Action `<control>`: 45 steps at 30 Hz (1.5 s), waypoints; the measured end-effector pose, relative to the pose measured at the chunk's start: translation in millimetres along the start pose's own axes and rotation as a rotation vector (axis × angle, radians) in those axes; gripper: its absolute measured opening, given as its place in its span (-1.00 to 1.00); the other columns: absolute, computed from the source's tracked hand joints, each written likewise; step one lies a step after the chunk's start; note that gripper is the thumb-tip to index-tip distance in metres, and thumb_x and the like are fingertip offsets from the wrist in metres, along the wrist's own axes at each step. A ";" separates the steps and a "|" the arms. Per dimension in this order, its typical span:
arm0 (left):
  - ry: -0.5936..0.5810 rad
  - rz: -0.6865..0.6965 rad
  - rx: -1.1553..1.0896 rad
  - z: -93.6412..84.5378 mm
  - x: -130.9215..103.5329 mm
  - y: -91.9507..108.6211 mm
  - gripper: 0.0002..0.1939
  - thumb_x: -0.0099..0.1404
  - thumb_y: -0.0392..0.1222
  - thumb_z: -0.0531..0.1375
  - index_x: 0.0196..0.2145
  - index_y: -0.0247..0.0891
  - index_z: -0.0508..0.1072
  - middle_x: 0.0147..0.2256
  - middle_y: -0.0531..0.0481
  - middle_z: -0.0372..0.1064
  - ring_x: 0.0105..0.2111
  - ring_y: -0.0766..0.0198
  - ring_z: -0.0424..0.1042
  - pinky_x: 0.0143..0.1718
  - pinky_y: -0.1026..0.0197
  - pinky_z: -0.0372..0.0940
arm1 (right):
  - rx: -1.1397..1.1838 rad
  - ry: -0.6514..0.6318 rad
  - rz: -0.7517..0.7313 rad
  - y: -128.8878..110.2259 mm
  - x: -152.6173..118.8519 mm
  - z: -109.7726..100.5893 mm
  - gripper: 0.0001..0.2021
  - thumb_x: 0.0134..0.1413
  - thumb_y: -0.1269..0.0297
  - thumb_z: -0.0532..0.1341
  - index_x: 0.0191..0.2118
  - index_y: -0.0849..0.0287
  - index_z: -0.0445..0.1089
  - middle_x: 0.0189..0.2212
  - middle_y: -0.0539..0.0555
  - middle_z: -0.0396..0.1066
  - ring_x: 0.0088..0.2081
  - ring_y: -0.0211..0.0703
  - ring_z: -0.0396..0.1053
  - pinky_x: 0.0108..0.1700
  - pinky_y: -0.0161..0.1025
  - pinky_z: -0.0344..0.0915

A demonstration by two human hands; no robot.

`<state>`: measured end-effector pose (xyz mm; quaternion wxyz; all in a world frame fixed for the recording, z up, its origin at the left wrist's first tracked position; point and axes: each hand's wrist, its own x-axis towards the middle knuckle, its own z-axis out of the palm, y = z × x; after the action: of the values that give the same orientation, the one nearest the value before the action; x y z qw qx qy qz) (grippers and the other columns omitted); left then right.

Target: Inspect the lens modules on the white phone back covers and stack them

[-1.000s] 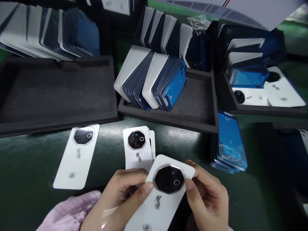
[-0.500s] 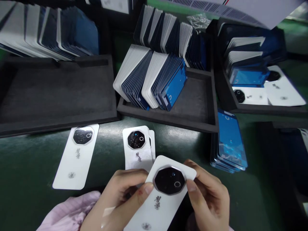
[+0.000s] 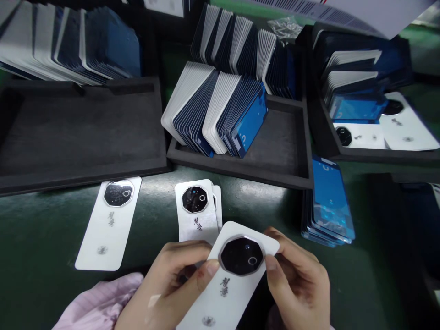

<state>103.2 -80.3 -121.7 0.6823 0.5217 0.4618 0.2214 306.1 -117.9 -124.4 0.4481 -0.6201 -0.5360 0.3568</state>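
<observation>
Low centre, above table (image 3: 41, 238): white back cover (image 3: 229, 284) pinched by L hand (image 3: 172, 284) & R hand (image 3: 302, 284), fingers closed on its edges; long axis slants up-right.

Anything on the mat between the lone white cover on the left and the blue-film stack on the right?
Head view: a small pile of white covers and the held white cover.

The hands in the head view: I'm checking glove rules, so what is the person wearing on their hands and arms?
Both hands are bare, with no gloves or finger cots to be seen. The left hand comes out of a loose pale pink sleeve of smooth fabric. The right hand shows no sleeve; its wrist is cut off by the picture's edge. No rings or watch are visible.
</observation>
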 end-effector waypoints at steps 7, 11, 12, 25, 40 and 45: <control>0.008 -0.008 0.010 -2.8 -3.1 -4.6 -0.62 0.49 -0.05 0.22 -0.45 -0.21 0.63 -0.52 0.01 0.44 -0.53 0.24 0.30 -0.55 0.27 0.19 | 0.081 0.019 0.030 1.0 -4.4 -1.7 -0.76 0.23 0.46 0.17 -0.29 -0.01 0.54 -0.51 -0.04 0.31 -0.48 -0.16 0.30 -0.43 -0.27 0.26; 0.001 -0.029 0.005 -3.4 -4.6 -5.6 -0.66 0.50 -0.08 0.20 -0.37 -0.22 0.65 -0.49 0.00 0.45 -0.51 0.25 0.31 -0.54 0.28 0.19 | 0.131 -0.010 0.036 5.7 -7.2 -4.3 -0.80 0.32 0.40 0.18 -0.25 0.01 0.54 -0.48 -0.03 0.37 -0.46 -0.16 0.34 -0.41 -0.26 0.29; 0.002 -0.033 -0.003 -3.4 -4.7 -5.6 -0.67 0.50 -0.08 0.20 -0.36 -0.23 0.65 -0.49 0.00 0.44 -0.51 0.25 0.31 -0.53 0.28 0.19 | 0.115 0.001 0.054 5.5 -6.8 -3.6 -0.82 0.32 0.37 0.21 -0.31 0.03 0.51 -0.49 -0.04 0.37 -0.47 -0.17 0.33 -0.42 -0.27 0.27; -0.035 -0.074 -0.116 -1.0 -1.6 -6.3 -0.60 0.51 -0.03 0.19 -0.43 -0.27 0.61 -0.52 0.01 0.39 -0.53 0.28 0.25 -0.55 0.28 0.15 | 0.126 0.183 0.179 -1.0 -5.2 10.9 -0.55 0.39 0.09 0.20 -0.56 0.11 0.35 -0.62 -0.03 0.24 -0.59 -0.23 0.18 -0.57 -0.29 0.17; 0.003 -0.304 -0.549 -7.6 1.6 -9.8 -0.64 0.35 0.11 0.36 -0.27 -0.26 0.74 -0.51 0.00 0.43 -0.49 0.32 0.25 -0.46 0.31 0.16 | 0.079 -0.286 0.023 1.9 -7.9 4.4 -0.77 0.35 0.38 0.15 -0.40 0.10 0.29 -0.52 -0.08 0.27 -0.49 -0.28 0.22 -0.42 -0.32 0.16; 0.026 -0.333 -0.524 -8.0 -0.9 -10.6 -0.57 0.30 0.19 0.38 -0.27 -0.29 0.74 -0.54 0.03 0.35 -0.50 0.34 0.17 -0.45 0.30 0.12 | 0.083 -0.247 0.025 -0.4 -6.3 6.9 -0.75 0.35 0.37 0.13 -0.42 0.09 0.26 -0.53 -0.10 0.24 -0.49 -0.30 0.21 -0.40 -0.34 0.16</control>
<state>94.1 -80.8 -131.2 0.8145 0.2423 0.4769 0.2248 298.5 -123.0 -126.6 0.3992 -0.5592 -0.5641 0.4580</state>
